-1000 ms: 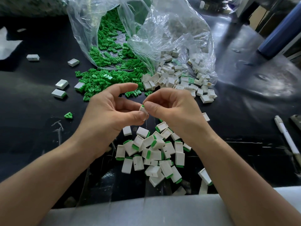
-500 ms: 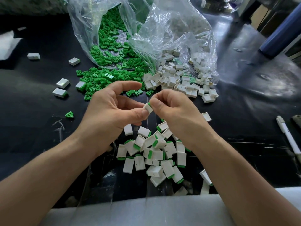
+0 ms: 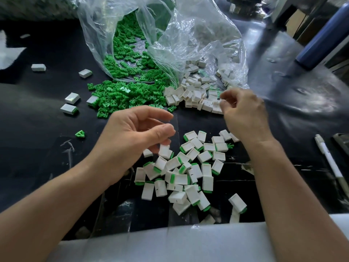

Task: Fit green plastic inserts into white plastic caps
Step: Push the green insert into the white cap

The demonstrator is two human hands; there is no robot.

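Right hand [image 3: 243,114] has reached the loose, hollow white caps [image 3: 190,95].

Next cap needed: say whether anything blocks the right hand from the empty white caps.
Nothing visible does: the right hand is at the near edge of the empty white caps; the clear bag lies beyond.

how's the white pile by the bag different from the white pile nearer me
The far pile is mostly bare white caps, some showing hollow ends; the near pile has green showing at most caps' ends. The far pile spills from the clear bag; the near pile lies on the black mat. Both are jumbled heaps of small white rectangular caps.
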